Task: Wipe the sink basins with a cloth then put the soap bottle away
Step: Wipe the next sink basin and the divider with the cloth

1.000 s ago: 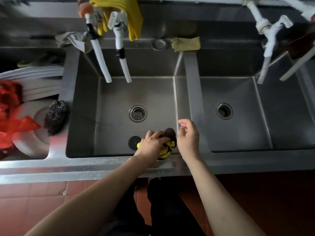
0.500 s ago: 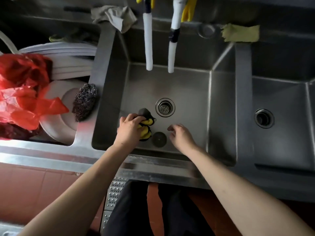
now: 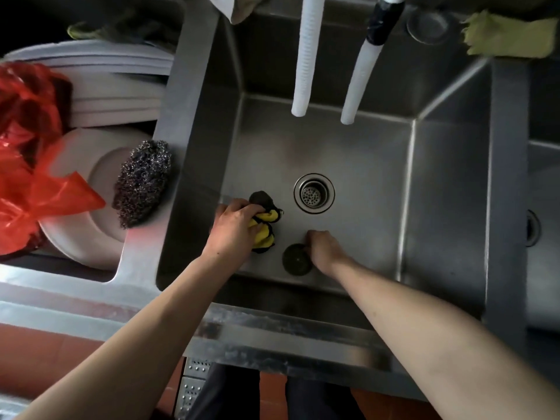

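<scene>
In the middle steel basin [image 3: 363,159], my left hand [image 3: 233,231] grips a bunched yellow and black cloth [image 3: 266,234] and presses it on the basin floor, left of the drain strainer [image 3: 314,193]. My right hand [image 3: 325,251] is down on the floor beside it, fingers curled onto the right edge of a dark round drain stopper [image 3: 295,262] that lies flat near the front wall. No soap bottle is in view.
Two white hoses [image 3: 303,56] hang over the basin's back. A steel wool pad [image 3: 142,183] sits on the left rim, beside white plates [image 3: 78,231] and a red plastic bag [image 3: 27,165]. A green rag [image 3: 509,37] lies on the back ledge. Another basin [image 3: 542,268] lies to the right.
My left hand has carried the cloth from the basin's front right corner to the left of the drain. My right hand has dropped from mid-air down to the stopper.
</scene>
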`<state>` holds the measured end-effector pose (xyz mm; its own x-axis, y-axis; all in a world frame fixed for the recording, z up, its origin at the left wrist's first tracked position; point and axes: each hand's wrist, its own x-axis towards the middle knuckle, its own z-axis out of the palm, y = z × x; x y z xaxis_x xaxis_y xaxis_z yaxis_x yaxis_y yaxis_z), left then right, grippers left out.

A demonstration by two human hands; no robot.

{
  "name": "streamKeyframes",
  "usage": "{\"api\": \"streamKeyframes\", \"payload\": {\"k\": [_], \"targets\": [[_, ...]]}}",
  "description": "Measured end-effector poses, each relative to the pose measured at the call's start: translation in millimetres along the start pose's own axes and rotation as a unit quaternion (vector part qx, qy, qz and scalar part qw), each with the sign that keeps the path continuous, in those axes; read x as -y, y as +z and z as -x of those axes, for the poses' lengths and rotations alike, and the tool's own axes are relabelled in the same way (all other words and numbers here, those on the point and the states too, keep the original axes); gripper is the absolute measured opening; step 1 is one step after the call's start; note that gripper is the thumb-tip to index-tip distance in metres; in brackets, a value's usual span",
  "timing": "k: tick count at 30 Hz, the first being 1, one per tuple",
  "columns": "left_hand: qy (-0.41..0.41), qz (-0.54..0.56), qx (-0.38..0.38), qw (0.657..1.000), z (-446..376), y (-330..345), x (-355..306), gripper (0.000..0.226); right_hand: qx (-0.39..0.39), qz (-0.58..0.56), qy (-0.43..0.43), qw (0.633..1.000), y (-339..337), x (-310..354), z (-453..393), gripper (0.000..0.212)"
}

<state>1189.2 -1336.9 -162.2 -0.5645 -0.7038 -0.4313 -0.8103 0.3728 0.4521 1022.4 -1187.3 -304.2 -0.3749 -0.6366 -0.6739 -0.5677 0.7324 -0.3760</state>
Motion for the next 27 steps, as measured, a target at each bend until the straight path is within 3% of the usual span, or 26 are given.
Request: {"api": "streamKeyframes", "payload": {"k": [3,5,8,11,27], "targets": [[-0.002,0.008,-0.002,1.0,-7,-2,-2,0.036,-0.035,-0.026,0.018,0.999,-5,3,-10,0.012],[-0.004,0.013,-0.004,1.0,-13,-3,-4,0.036,-0.102,-0.086,0.053,0.99,-18,3,-21,0.011],[-0.002,0.016,-0.014,1.0,-23,-2,-6,0.036,-0.21,-0.187,0.139,0.949,-43,-1,-47,0.013],[-0.003,0.017,-0.018,1.0,-31,-2,-8,0.036,-0.255,-0.23,0.192,0.919,-63,-5,-71,0.016],[-0.007,0.013,-0.013,1.0,-46,2,-13,0.034,-0.174,-0.179,0.224,0.942,-79,1,-104,0.03]]}}
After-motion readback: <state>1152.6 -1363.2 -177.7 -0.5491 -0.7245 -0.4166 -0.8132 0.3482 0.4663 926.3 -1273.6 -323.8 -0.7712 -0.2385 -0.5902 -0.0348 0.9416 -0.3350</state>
